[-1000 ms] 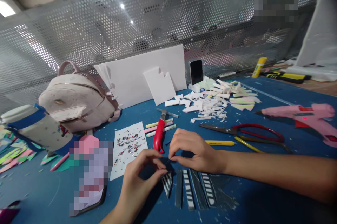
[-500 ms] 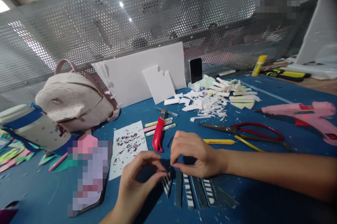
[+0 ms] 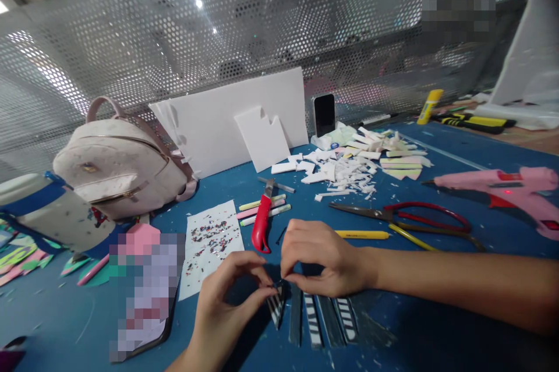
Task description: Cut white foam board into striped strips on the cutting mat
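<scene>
My left hand [image 3: 238,293] pinches a small black-and-white striped strip [image 3: 276,309] at its upper end, tilted over the blue table. Close beside it, my right hand [image 3: 321,261] has thumb and forefinger pressed together near the strip's top; what they hold, if anything, is too small to make out. Just below that hand lie a plain dark strip [image 3: 296,316], a striped strip [image 3: 312,319], another dark strip [image 3: 331,321] and a second striped strip [image 3: 347,319], side by side. A yellow pen [image 3: 362,234] lies behind the right hand.
A red-handled knife [image 3: 261,223] rests by several highlighters. Scissors [image 3: 384,213] and a pink glue gun [image 3: 498,188] lie to the right, white scraps [image 3: 345,171] behind. Glitter-strewn paper [image 3: 212,244], a phone [image 3: 148,296], a tumbler [image 3: 48,215] and a backpack [image 3: 117,165] are left.
Both hands stay almost in place, with the right fingertips shifted very slightly left. The whole view has moved a little; the strips on the table lie as before.
</scene>
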### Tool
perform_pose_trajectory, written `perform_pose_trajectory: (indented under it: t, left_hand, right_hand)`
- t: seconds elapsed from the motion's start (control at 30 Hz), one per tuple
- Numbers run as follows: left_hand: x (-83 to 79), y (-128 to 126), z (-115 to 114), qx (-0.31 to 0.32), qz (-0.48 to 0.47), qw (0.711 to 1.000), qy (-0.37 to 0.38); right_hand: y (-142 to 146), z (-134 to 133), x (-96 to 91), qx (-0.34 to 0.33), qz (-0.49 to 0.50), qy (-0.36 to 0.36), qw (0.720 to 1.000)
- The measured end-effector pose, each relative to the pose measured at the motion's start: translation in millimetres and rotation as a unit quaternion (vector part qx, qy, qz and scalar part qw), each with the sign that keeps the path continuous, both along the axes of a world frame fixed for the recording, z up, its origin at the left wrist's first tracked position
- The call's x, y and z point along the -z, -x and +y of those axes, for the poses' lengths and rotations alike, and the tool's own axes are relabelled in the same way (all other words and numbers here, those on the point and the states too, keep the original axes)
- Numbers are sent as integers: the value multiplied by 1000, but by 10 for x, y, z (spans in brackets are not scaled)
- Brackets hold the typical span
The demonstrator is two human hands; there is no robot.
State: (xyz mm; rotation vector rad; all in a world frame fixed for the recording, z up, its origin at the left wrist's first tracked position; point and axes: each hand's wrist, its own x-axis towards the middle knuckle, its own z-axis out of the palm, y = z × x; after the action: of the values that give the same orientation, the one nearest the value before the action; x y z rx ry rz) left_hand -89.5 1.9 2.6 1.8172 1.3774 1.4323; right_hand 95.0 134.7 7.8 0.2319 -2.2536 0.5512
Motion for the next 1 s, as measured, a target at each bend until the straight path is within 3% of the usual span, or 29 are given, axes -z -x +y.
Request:
perform_pose_trajectory:
  t: [0.7, 1.0]
  left_hand:
    - [-4, 1, 3, -20, 21, 999, -17]
    - [-24, -15, -33, -39, 156, 984, -78]
  right_hand:
    - [3, -1, 0, 6, -5, -11, 1000]
    - [7, -6, -9, 3, -15, -51, 999]
